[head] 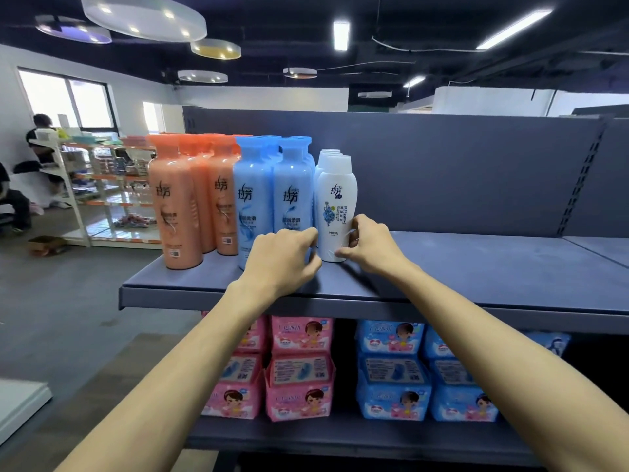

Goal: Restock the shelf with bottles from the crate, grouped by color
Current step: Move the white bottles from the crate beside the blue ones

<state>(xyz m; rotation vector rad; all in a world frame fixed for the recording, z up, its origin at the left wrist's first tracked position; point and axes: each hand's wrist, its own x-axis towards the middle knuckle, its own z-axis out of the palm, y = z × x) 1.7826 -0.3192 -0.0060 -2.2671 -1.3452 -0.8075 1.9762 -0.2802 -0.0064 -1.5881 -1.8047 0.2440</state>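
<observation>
- Dark ceiling (pixel 425 15) with round lamps (pixel 143 15) left and lit strip lights (pixel 341 35) right
- White wall (pixel 10 97) and bright window (pixel 64 100) far left
- White rack (pixel 77 206) far left
- Grey floor (pixel 68 294) near left

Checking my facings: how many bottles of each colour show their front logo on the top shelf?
Orange bottles: 2
Blue bottles: 2
White bottle: 1
Total: 5
More stand behind, too hidden to count.

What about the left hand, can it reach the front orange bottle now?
Probably yes: the front orange bottle stands at the front of the shelf, nothing before it, and the left hand, beside the front white bottle, need only move left.
</observation>
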